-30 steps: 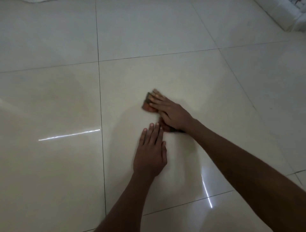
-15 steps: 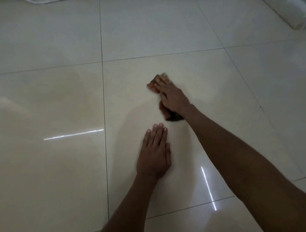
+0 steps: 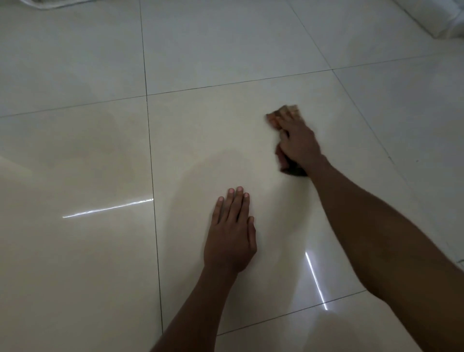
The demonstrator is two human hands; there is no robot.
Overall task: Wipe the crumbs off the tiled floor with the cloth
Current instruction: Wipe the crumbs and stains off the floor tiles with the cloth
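Observation:
My right hand (image 3: pixel 297 140) presses a small cloth (image 3: pixel 293 172) flat on the glossy beige tiled floor (image 3: pixel 200 140), right of the tile's middle. The cloth shows as an orange-brown edge past the fingertips and a dark fold under the wrist; the hand hides the rest of it. The hand and cloth are blurred by motion. Nearer to me, my left hand (image 3: pixel 231 233) lies palm down on the same tile, fingers together and holding nothing. I can make out no crumbs in this dim light.
Dark grout lines cross the floor around the big tile. A white object (image 3: pixel 437 20) lies at the top right corner and a pale cloth-like edge (image 3: pixel 50 3) at the top left. Two bright light streaks reflect off the floor.
My right hand has slid the cloth away from me and to the right across the tile. My left hand has stayed flat where it was.

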